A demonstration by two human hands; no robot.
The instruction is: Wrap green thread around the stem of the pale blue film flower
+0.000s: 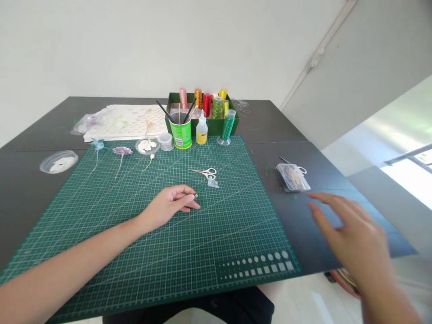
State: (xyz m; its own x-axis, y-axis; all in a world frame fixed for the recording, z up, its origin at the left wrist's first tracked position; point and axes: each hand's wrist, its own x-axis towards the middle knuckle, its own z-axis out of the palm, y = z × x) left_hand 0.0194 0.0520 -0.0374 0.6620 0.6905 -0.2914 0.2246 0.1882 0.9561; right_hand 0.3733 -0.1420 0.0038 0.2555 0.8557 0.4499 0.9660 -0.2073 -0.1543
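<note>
Over the middle of the green cutting mat [175,252], my left hand [172,203] pinches a thin green stem [200,191]. Pale blue petals [213,182] show near the stem's far end, just below white-handled scissors [204,172]; whether they join the stem is unclear. Off to the right, my right hand [354,229] is slightly blurred, its thumb and fingers apart with nothing between them. Just beyond its fingertips stands a small clear plastic box [292,177] with light-coloured pieces inside, on the dark table.
Behind the mat stand a green can [181,135] of brushes, a glue bottle [201,129], a green thread spool [227,127] and a box [235,127] of several spools. Fabric flowers in blue [97,144] and purple [122,151] lie left, near a dish [74,163] of white pieces.
</note>
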